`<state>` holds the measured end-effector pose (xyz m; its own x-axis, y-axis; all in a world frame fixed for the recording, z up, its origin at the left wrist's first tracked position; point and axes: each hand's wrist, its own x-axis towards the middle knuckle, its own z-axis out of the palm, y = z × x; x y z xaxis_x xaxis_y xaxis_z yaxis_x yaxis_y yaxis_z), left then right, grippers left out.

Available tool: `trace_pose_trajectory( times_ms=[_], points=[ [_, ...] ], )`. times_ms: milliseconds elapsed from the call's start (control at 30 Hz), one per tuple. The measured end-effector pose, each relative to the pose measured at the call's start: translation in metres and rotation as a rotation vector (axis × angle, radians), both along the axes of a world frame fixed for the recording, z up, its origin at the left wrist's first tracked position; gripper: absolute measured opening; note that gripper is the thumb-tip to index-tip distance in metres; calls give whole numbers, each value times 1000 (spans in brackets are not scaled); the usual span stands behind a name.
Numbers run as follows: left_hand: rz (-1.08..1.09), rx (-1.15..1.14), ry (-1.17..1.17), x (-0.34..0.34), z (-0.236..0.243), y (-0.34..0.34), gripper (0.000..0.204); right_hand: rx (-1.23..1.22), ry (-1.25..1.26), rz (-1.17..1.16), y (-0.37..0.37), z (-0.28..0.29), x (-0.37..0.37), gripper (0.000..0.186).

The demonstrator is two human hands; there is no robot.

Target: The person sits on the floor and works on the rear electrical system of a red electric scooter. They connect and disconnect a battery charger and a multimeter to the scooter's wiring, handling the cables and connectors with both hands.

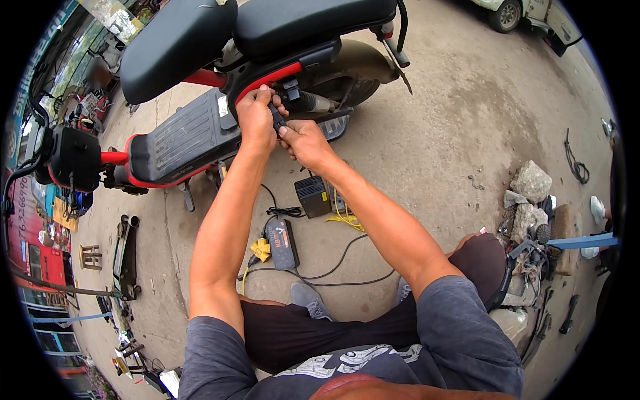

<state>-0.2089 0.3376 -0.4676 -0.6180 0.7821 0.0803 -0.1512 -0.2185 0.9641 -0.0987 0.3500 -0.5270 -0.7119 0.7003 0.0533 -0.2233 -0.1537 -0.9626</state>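
Note:
My left hand (257, 119) and my right hand (305, 143) are closed on a small black piece (277, 117), perhaps a connector, partly hidden by my fingers. They are at the side of a black and red electric scooter (177, 140), just below its rear seat (307, 20) and red trim. A black socket-like part (291, 89) sits on the body just right of my left hand, near the rear wheel. On the ground below my arms lie a black charger (283, 243), a black box (312, 197), a yellow plug (260, 249) and tangled cables.
A floor jack (125, 257) and small wooden stool (91, 257) are at the left. Concrete chunks (531, 180), scrap parts and a blue strap (581, 241) lie at the right. A white vehicle (533, 23) stands at the back right. My knees and shoes show below.

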Motion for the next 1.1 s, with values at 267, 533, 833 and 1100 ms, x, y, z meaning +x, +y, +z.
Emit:
trace_pose_trajectory(
  times_ms=[267, 533, 833, 1100],
  points=[
    [144, 123, 74, -3, 6, 6, 23, -1, -6, 7, 2, -12, -1, 24],
    [-11, 72, 23, -23, 25, -8, 21, -29, 113, -134, 12, -17, 6, 22],
    [-23, -175, 178, -23, 18, -10, 19, -164, 84, -221, 25, -17, -4, 27],
    [-73, -244, 207, -31, 13, -18, 18, -178, 109, -236, 27, -13, -11, 29]
  ],
)
